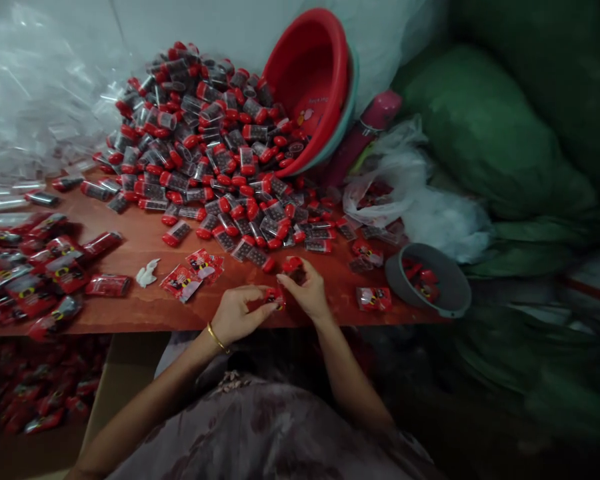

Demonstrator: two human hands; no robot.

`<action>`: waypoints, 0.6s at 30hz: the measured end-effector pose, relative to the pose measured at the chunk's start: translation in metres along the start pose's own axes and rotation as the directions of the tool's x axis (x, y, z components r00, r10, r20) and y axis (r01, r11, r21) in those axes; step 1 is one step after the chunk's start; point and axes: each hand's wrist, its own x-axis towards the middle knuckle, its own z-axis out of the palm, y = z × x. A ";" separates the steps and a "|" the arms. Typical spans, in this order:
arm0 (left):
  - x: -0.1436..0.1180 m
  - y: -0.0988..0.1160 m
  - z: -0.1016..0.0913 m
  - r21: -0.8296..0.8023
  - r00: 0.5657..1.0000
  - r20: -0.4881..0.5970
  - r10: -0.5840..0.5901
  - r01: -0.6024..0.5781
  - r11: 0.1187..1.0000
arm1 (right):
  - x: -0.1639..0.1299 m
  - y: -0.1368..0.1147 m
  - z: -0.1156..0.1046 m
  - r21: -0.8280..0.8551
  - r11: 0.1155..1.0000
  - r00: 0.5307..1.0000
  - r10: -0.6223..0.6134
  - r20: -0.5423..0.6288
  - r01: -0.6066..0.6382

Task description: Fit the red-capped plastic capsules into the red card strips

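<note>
Wrapped red packets point(40, 273) lie heaped at the table's point(145, 313) left edge. At the front edge, left hand point(240, 313) and right hand point(307, 290) both pinch one small red item point(275, 295) between them. A pile of red-capped tubes point(205, 147) fills the back; a grey bowl point(430, 280) sits at the right corner.

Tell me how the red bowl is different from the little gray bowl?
The red bowl is much bigger and leans tipped on its side behind the pile of red-capped tubes; the gray bowl is small and sits upright at the table's right edge. The red one looks empty; the gray one holds red pieces. Both are round.
</note>
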 end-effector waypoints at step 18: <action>-0.017 -0.045 0.006 0.030 0.993 -0.104 -0.049 0.053 0.998 | 0.012 0.040 -0.062 -0.525 0.842 0.881 -0.153 -0.449 -0.121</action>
